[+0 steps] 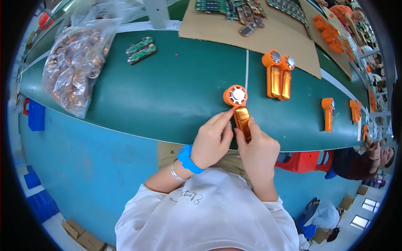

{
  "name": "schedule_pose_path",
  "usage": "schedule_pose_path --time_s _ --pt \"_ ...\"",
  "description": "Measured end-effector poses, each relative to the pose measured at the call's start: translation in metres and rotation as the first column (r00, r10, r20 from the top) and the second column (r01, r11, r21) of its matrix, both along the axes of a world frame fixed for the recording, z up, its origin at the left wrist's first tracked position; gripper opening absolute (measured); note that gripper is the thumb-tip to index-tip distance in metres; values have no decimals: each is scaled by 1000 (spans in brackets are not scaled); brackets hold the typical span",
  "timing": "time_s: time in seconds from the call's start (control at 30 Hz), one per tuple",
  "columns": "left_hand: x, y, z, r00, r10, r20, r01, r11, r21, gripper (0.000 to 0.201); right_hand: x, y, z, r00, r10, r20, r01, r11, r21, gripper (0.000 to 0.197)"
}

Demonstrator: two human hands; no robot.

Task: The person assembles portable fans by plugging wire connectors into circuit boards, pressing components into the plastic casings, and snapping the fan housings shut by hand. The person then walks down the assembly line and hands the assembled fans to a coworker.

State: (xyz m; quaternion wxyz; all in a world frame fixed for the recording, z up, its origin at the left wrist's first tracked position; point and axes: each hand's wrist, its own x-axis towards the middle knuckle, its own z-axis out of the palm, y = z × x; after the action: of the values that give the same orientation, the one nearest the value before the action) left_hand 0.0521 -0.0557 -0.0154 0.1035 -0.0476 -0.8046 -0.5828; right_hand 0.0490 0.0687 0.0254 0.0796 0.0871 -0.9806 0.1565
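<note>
Between my two hands is an orange handheld fan [237, 95] with a round head, a silver-white hub and a shiny gold panel in its handle. My left hand [214, 136] pinches the handle's left side just below the head. On the right side and lower end, my right hand [258, 148] closes round the same handle. Two similar fans [274, 77] lie side by side on the green table [167, 96], beyond my right hand and to the right. Their gold panels face up.
A clear plastic bag of copper-coloured parts [75, 69] lies at the left. Two green circuit boards [141, 50] sit near it. Cardboard [217, 33] at the far side bears more boards. Single orange fans [328, 113] lie along the right. A red stool [302, 162] and a person [356, 163] are at the right.
</note>
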Motion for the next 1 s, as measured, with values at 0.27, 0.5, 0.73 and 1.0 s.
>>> schedule_pose_path --time_s 0.27,0.5,0.73,1.0 --pt "-8 12 -1 997 -63 46 57 992 113 31 3 6 -2 999 31 -20 -25 973 229 34" --pt "-10 26 -4 999 27 24 -25 996 -84 32 13 14 -7 998 18 -59 -22 997 -76 26" --pt "-6 5 -7 968 95 231 -126 984 126 17 15 1 -37 962 122 -243 -158 978 -133 16" --pt "-28 18 -6 940 -289 180 38 614 789 33 -3 13 -36 833 57 -550 -156 978 -136 37"
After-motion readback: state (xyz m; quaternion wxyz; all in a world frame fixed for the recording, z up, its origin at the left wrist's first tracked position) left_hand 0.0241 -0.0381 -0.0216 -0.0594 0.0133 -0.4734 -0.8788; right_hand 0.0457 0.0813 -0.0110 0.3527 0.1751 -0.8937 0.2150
